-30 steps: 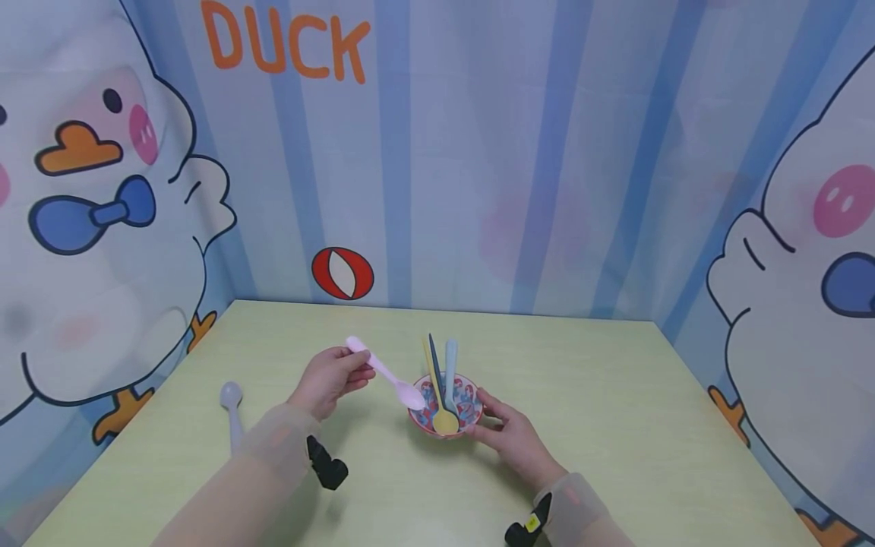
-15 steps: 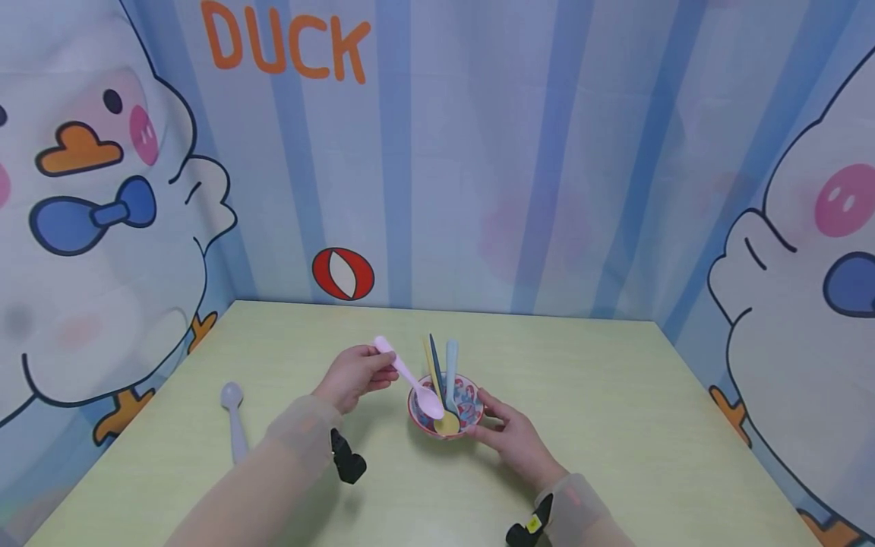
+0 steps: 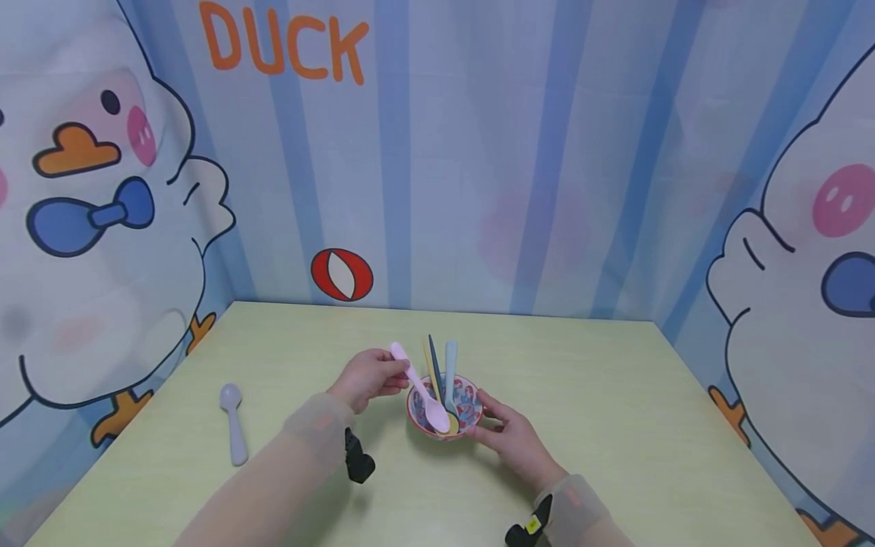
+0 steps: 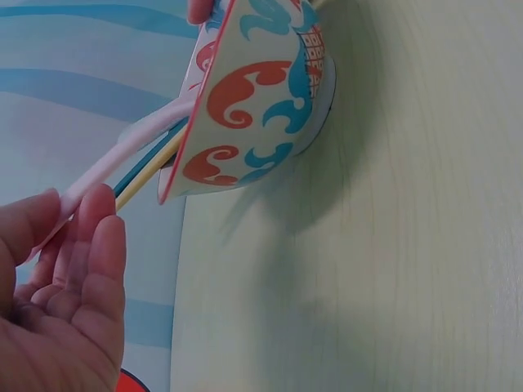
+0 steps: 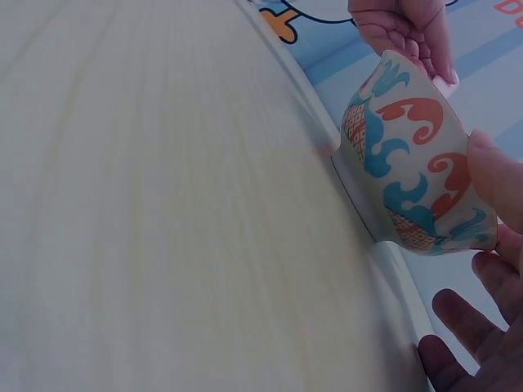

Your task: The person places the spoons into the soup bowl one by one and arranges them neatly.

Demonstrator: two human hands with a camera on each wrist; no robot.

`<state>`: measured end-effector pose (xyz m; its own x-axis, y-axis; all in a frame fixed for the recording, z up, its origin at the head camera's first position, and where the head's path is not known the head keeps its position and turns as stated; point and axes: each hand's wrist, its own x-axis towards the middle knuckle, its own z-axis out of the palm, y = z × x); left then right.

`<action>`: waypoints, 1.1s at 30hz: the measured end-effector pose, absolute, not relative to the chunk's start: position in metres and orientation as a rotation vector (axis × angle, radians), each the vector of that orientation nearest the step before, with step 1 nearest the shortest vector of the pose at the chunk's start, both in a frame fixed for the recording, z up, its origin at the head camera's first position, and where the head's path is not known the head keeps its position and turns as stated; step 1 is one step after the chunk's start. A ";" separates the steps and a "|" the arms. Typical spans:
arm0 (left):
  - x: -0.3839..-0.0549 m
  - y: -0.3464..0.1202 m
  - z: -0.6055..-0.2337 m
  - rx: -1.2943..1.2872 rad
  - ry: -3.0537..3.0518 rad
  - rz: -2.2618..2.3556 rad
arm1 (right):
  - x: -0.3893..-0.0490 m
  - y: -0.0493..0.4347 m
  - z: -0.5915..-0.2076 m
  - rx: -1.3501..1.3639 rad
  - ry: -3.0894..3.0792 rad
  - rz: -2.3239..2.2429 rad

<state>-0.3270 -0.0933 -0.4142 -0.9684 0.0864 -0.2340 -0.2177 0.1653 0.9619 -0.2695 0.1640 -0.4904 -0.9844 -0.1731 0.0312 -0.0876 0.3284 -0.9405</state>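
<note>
1. Since the earlier frames, the pink spoon [image 3: 419, 386] has been carried rightward by the left hand [image 3: 372, 377], from the left rim of the patterned bowl [image 3: 472, 399] to over its inside; the bowl has been kept in place
2. The spoon's handle is pinched between the left thumb and fingers near its end, with the head tilted down inside the bowl; whether its tip is touching anything there cannot be told
3. The bowl is held at its right side by the right hand [image 3: 511, 441], the thumb being pressed to the outer wall near the rim
4. A yellow spoon [image 3: 454, 425], a dark blue utensil [image 3: 435, 361] and a light blue spoon [image 3: 450, 368] are leaned in the bowl; a lilac spoon [image 3: 235, 429] is laid well apart on the table [image 3: 615, 395]
5. The pink spoon is judged light, stiff and smooth, best taken by the upper handle; the bowl is probably rigid, perhaps breakable, and best steadied at its side
</note>
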 end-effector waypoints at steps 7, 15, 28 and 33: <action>-0.329 -0.092 -0.416 -0.145 2.217 1.850 | -0.269 0.164 -0.489 -0.235 2.498 -1.749; -0.331 -0.088 -0.419 -0.155 2.285 1.799 | -0.270 0.165 -0.490 -0.246 2.506 -1.749; -0.335 -0.080 -0.426 -0.231 2.350 1.717 | -0.269 0.164 -0.490 -0.234 2.511 -1.747; -0.340 -0.076 -0.431 -0.238 2.352 1.725 | -0.270 0.165 -0.492 -0.245 2.508 -1.750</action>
